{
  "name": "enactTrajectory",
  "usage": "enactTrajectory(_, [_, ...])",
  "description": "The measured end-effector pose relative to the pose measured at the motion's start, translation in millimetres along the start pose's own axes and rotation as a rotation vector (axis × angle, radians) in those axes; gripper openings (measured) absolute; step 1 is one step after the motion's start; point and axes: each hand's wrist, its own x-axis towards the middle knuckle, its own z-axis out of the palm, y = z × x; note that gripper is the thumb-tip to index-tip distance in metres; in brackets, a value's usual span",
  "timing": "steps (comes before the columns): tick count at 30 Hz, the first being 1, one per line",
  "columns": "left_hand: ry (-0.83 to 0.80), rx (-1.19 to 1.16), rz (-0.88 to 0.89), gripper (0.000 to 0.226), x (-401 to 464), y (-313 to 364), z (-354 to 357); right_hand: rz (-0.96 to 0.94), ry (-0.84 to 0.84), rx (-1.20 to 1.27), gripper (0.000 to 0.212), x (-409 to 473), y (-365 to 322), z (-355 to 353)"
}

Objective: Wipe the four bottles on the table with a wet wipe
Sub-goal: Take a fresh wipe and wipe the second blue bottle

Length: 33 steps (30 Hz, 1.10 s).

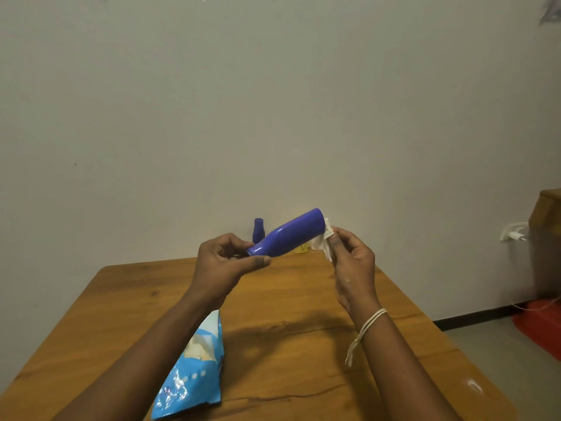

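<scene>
My left hand [223,262] grips a blue bottle [288,233] by its neck, above the wooden table [288,314]. The bottle lies nearly sideways, its base tilted up to the right. My right hand [352,262] pinches a white wet wipe [324,243] against the bottle's base. A second blue bottle [258,229] stands upright at the table's far edge by the wall, partly hidden behind the held one. A yellow object [302,248] peeks out below the held bottle; I cannot tell what it is.
A blue wet-wipe pack [194,369] lies on the table near its front, under my left forearm. A wooden cabinet [546,238] and a red item [540,326] on the floor are at the right. A charger [516,235] hangs in a wall socket.
</scene>
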Motion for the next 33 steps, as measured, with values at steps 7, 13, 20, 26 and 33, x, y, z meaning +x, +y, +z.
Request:
enactTrajectory(7, [-0.167, -0.078, -0.108, 0.026, 2, 0, -12, -0.264, -0.080, -0.186, 0.019, 4, -19, 5])
enactTrajectory(13, [-0.197, -0.193, -0.191, 0.019, -4, -6, -9, -0.359, -0.223, -0.200, 0.023, 6, -31, 3])
enactTrajectory(20, [-0.140, -0.454, -0.334, 0.032, -17, -7, 20, -0.429, 0.309, -0.211, 0.017, -9, -12, 19])
enactTrajectory(26, [-0.140, -0.638, -0.473, 0.037, -27, 4, 53, -0.293, 0.250, -0.095, 0.021, -23, -13, 44])
enactTrajectory(33, [-0.145, -0.645, -0.570, 0.028, -22, 13, 41, -0.423, -0.111, -0.386, 0.016, -57, 3, 33])
